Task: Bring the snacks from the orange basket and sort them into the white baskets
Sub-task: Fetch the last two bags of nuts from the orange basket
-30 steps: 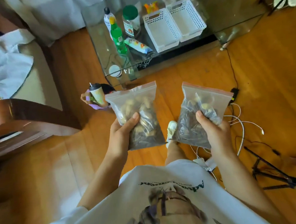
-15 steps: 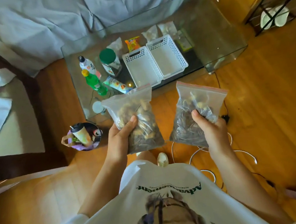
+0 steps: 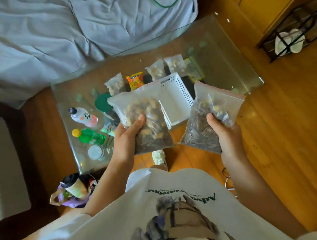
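Snack bags (image 3: 145,124) gripped in both hands, fingers hidden behind, white basket (image 3: 177,99) partly covered.

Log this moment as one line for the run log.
left hand: grips nut bag | right hand: grips seed bag | both bags above glass table edge | white basket: nothing visible inside

We count two held zip bags (image 3: 147,120), three small bags (image 3: 114,84) beyond the hands (image 3: 126,139), one orange packet (image 3: 135,81), two bottles (image 3: 82,116), one visible white basket (image 3: 178,97).
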`<state>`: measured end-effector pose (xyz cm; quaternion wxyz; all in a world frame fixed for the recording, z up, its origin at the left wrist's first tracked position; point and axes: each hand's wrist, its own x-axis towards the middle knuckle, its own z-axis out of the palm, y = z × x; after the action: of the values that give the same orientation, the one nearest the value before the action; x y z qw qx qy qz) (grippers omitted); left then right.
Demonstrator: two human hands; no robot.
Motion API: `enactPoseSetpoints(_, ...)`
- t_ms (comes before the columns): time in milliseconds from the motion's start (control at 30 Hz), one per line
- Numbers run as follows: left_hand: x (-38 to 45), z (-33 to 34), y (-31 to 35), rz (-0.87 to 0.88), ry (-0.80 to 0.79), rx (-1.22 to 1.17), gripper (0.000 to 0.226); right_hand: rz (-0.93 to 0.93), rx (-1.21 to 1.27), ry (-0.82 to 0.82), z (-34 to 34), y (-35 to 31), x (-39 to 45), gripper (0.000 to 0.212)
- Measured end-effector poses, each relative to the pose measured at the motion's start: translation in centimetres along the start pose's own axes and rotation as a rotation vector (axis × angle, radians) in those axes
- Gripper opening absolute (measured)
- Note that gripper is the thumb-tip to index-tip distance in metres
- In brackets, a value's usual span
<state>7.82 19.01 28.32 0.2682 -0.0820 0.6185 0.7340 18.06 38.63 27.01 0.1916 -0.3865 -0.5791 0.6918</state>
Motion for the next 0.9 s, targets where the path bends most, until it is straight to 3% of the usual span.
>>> enactPoseSetpoints(300,11.0,4.2,3.4,0.008,0.039,0.062,0.010,0.114,0.084,0.128,3.5,-2.9,10.1,0.021)
enactPoseSetpoints(433,15.0,6.0,2.3,-0.028,0.088,0.082,0.012,0.234,0.102,0.171,3.8,-2.1,15.2,0.042)
enactPoseSetpoints(500,17.0,7.1,1.3,-0.059,0.129,0.072,0.013,0.268,0.067,0.160,4.0,-1.3,17.9,0.048)
enactPoseSetpoints(667,21.9,10.5,-2.1,-0.151,0.300,0.004,0.017,0.365,-0.011,0.104,4.9,1.6,24.2,0.024)
enactPoseSetpoints(833,27.4,12.0,-8.6,-0.267,0.410,-0.040,0.011,0.451,-0.103,0.080,5.4,7.8,29.2,0.041)
enactPoseSetpoints(900,29.1,12.2,-11.6,-0.331,0.459,-0.073,0.019,0.479,-0.146,0.053,6.0,10.7,30.4,0.033)
